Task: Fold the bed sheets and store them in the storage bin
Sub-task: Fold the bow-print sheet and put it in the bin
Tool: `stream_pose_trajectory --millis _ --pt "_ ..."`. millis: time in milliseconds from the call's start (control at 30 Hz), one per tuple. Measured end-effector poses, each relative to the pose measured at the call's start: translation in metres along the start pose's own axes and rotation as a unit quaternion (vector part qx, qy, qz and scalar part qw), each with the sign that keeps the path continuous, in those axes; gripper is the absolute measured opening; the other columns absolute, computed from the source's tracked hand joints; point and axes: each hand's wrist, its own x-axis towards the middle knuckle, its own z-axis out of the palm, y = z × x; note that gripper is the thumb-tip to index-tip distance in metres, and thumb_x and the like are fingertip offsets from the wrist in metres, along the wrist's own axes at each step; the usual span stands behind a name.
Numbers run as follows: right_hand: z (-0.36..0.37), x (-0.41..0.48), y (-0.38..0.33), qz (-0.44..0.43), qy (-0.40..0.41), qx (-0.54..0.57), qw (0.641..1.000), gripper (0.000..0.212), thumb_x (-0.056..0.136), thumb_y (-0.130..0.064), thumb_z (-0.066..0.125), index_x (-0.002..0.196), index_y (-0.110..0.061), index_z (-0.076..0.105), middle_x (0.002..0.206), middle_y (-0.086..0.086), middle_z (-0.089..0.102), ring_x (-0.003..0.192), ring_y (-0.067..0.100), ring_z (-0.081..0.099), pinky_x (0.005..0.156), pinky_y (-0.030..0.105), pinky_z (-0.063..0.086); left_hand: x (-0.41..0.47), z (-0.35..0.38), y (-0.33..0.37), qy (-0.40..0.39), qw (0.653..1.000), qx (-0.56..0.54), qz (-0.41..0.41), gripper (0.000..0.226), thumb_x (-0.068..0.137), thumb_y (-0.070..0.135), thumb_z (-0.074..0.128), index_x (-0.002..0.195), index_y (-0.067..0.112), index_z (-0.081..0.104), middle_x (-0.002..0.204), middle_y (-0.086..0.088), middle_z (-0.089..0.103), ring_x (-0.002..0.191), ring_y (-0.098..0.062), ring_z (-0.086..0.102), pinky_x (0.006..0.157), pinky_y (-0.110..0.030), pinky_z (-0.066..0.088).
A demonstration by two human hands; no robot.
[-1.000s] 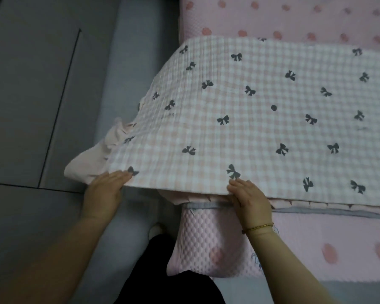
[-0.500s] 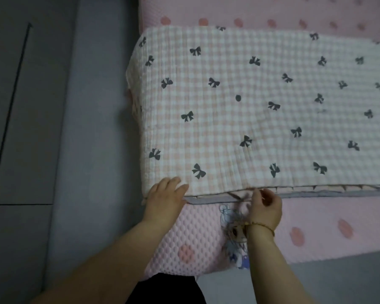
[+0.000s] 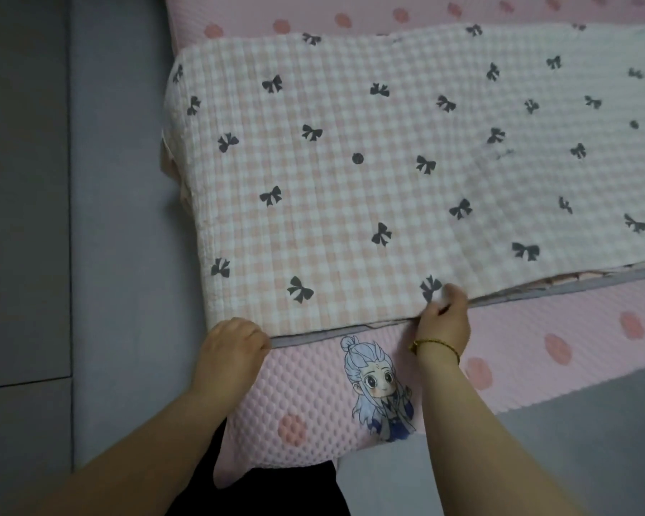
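Note:
A pink-and-white checked bed sheet printed with dark bows lies folded over on the pink dotted mattress. Its near edge shows stacked layers with a grey trim. My left hand grips the sheet's near left corner, fingers curled round the edge. My right hand, with a gold bracelet on the wrist, pinches the near edge further right beside a bow print. No storage bin is in view.
The mattress cover carries a cartoon figure print near its front corner. A grey bed frame ledge runs down the left, with grey floor tiles beyond. My dark trousers show below.
The sheet's loose left flap, earlier hanging off the bed, now lies folded squarely on the mattress. Both hands shifted right along the near edge and went from resting on it to gripping it.

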Motion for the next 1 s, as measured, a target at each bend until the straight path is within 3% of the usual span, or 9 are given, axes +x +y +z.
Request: stream_pose_trajectory --millis 133,233,333,433,533,733,800,867,1000 --pt "-0.002 0.006 0.007 -0.014 -0.048 -0.106 0.993 0.035 0.098 -0.014 0.037 0.129 -0.014 0.052 0.126 0.019 0.052 0.117 0.034 0.045 0.095 0.039 0.039 -0.001 -0.001 0.0 -0.013 0.998 -0.046 -0.048 0.033 0.046 0.003 0.089 0.066 0.01 0.064 0.064 0.0 0.06 0.061 -0.008 0.05 0.048 -0.008 0.03" --pt "-0.013 -0.007 0.01 -0.013 0.007 -0.164 0.986 0.034 0.092 -0.011 0.045 0.125 -0.014 0.056 0.14 0.017 0.035 0.126 0.033 0.031 0.105 0.04 0.027 0.001 -0.003 0.0 -0.037 0.997 -0.03 -0.066 0.051 0.035 0.005 0.093 0.082 0.005 0.071 0.076 -0.004 0.066 0.054 -0.015 0.063 0.039 -0.02 0.043" --pt "-0.012 -0.037 0.006 -0.081 -0.019 -0.201 0.976 0.043 0.091 -0.008 0.046 0.134 -0.013 0.046 0.154 0.015 0.013 0.142 0.029 0.01 0.116 0.038 0.005 0.013 -0.018 0.001 -0.071 0.994 -0.021 -0.078 0.046 0.059 0.013 0.086 0.102 0.008 0.07 0.097 -0.003 0.068 0.076 -0.019 0.067 0.061 -0.025 0.052" --pt "0.005 -0.059 -0.011 -0.217 -0.059 -0.234 0.946 0.046 0.097 -0.017 0.039 0.142 -0.011 0.035 0.154 0.017 0.008 0.143 0.031 0.007 0.116 0.042 0.001 0.015 -0.031 -0.001 -0.152 0.984 -0.039 -0.089 0.039 0.096 0.024 0.043 0.135 0.02 0.047 0.137 0.007 0.046 0.12 -0.014 0.047 0.095 -0.019 0.034" --pt "0.039 -0.068 -0.05 -0.244 -0.182 -0.317 0.898 0.056 0.1 -0.035 0.018 0.148 -0.017 -0.004 0.154 0.011 -0.016 0.143 0.024 -0.013 0.114 0.034 -0.011 0.02 -0.041 -0.018 -0.169 0.979 -0.092 -0.069 0.048 0.092 0.031 0.027 0.128 0.019 0.055 0.133 0.005 0.052 0.121 -0.013 0.049 0.093 -0.015 0.032" --pt "0.15 -0.069 -0.085 -0.186 -0.243 -0.392 0.867 0.07 0.086 -0.063 -0.009 0.137 -0.019 -0.029 0.149 0.011 -0.031 0.135 0.022 -0.031 0.104 0.04 -0.031 0.08 -0.05 -0.102 -0.12 0.98 -0.134 -0.088 0.043 0.095 0.028 0.033 0.134 0.018 0.046 0.136 0.003 0.046 0.122 -0.015 0.046 0.099 -0.019 0.032" --pt "0.176 -0.066 -0.071 -0.228 -0.105 -0.399 0.882 0.088 0.077 -0.064 -0.024 0.146 -0.013 -0.005 0.149 0.02 -0.016 0.136 0.022 -0.022 0.103 0.038 -0.032 0.11 -0.049 -0.138 -0.09 0.978 -0.164 -0.09 0.041 0.094 0.026 0.04 0.132 0.015 0.05 0.134 -0.001 0.049 0.119 -0.02 0.049 0.099 -0.024 0.035" --pt "0.187 -0.064 -0.067 -0.21 -0.087 -0.362 0.904 0.081 0.091 -0.058 -0.005 0.14 -0.003 0.03 0.143 0.022 0.022 0.142 0.024 -0.007 0.114 0.037 -0.013 0.147 -0.056 -0.174 -0.055 0.979 -0.17 -0.097 0.046 0.087 0.028 0.041 0.127 0.01 0.055 0.131 -0.008 0.051 0.117 -0.028 0.051 0.097 -0.031 0.039" --pt "0.191 -0.061 -0.06 -0.229 -0.033 -0.364 0.902 0.068 0.094 -0.055 0.004 0.149 -0.014 0.006 0.144 0.021 0.032 0.143 0.019 -0.012 0.117 0.036 -0.008 0.248 -0.069 -0.233 -0.009 0.977 -0.146 -0.154 0.063 0.089 0.022 0.06 0.144 0.011 0.031 0.153 -0.009 0.022 0.138 -0.027 0.025 0.113 -0.036 0.022"
